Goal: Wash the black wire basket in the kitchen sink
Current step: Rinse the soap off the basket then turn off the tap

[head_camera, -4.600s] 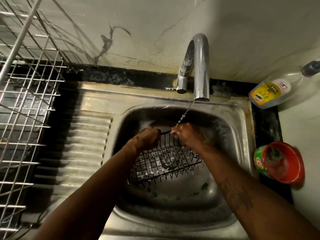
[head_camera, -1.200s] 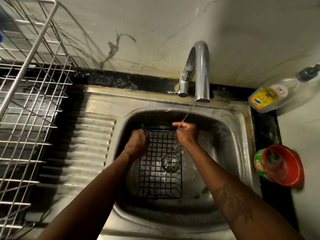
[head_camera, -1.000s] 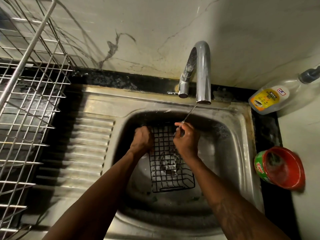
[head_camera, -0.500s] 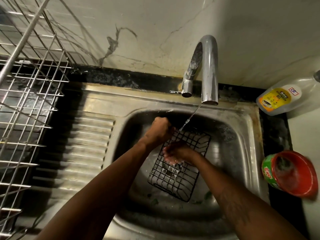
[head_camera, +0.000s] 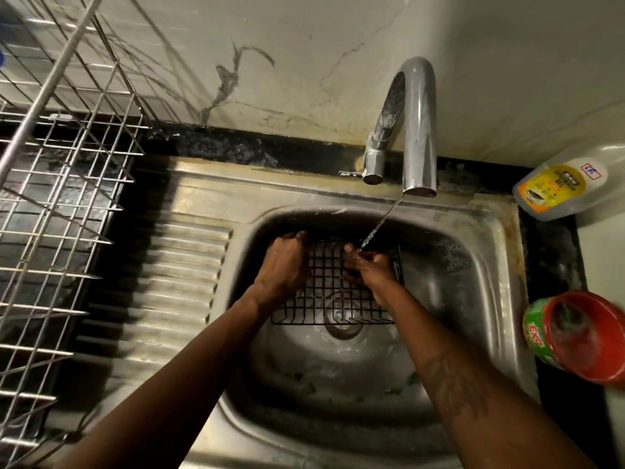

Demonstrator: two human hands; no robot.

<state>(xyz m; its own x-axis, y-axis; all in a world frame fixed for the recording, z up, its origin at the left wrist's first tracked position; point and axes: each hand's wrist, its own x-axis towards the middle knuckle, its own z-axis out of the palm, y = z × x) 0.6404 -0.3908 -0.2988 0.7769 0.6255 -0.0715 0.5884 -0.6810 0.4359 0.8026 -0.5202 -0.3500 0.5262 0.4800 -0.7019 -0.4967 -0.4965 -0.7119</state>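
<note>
The black wire basket [head_camera: 329,296] is held over the steel sink [head_camera: 480,282], above the drain. My left hand [head_camera: 285,265] grips its left rim. My right hand [head_camera: 370,270] lies on the wire grid near the far rim, wet, fingers spread against the wires. A thin stream of water runs from the curved tap [head_camera: 417,130] onto my right hand's fingers. The basket's right rim shows beyond my right hand.
A steel dish rack [head_camera: 61,204] stands over the counter at the left, beside the ribbed drainboard [head_camera: 176,282]. A dishwash gel bottle [head_camera: 561,187] lies at the back right. A red and green tub [head_camera: 581,336] sits right of the sink. Green scraps lie in the basin.
The basket has been turned from a tilted diamond position to square over the drain. My right hand moved up toward the far rim under the stream; my left hand keeps its hold.
</note>
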